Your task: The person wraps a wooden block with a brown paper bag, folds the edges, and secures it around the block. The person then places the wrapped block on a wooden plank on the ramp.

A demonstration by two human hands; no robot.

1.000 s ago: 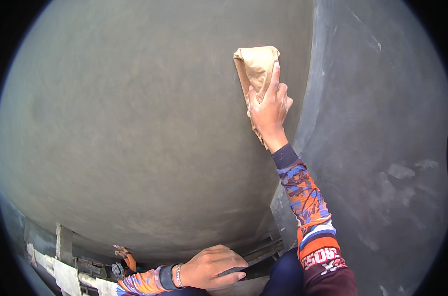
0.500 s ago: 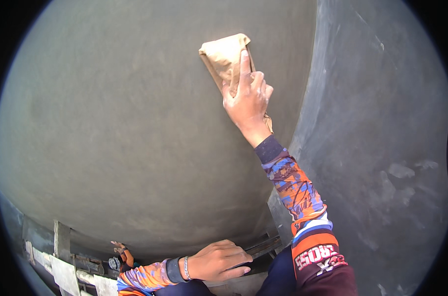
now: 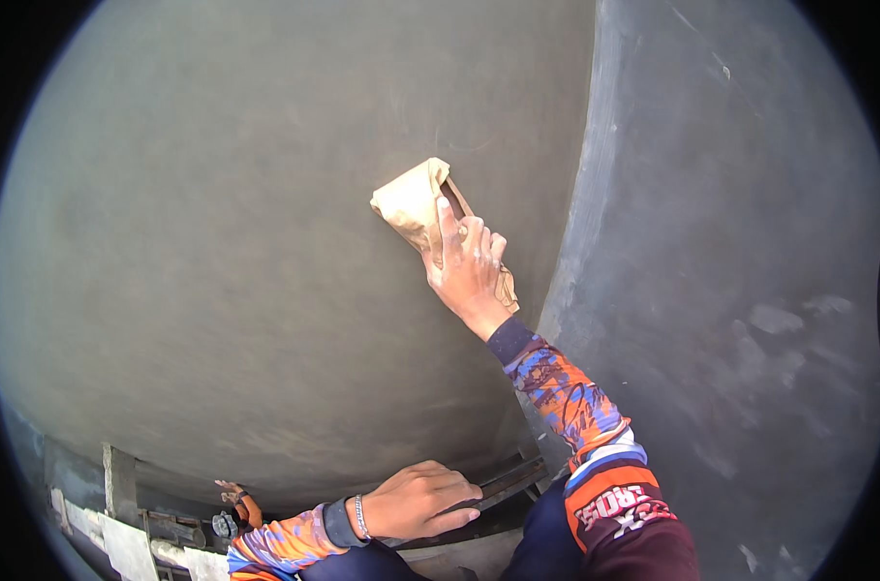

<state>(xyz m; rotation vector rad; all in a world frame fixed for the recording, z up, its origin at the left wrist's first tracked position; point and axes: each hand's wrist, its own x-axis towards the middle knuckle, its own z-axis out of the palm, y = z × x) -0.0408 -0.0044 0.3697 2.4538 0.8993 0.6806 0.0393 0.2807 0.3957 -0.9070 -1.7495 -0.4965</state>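
Tan folded sheet [image 3: 411,201] pinched in right hand [image 3: 467,269] against grey wall [image 3: 236,242]: apparently rubbing step; next stroke needs even pressure. Left hand [image 3: 420,502]: cannot tell grip.

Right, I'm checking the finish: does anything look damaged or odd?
Pale patches on the dark grey surface at right look odd, contrasting with its darker tone; damage or residue, I can't tell. The tan sheet in the right hand is creased.

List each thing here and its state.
Right hand: closed on the tan wrap.
Tan wrap: folded and creased.
Left hand: fingers bent, grip unclear.
Bracelet: worn at the left wrist.
Broad gray wall: faintly mottled.
Gray wall at right: marked with pale patches.
Co-worker's hand: raised, details too small.
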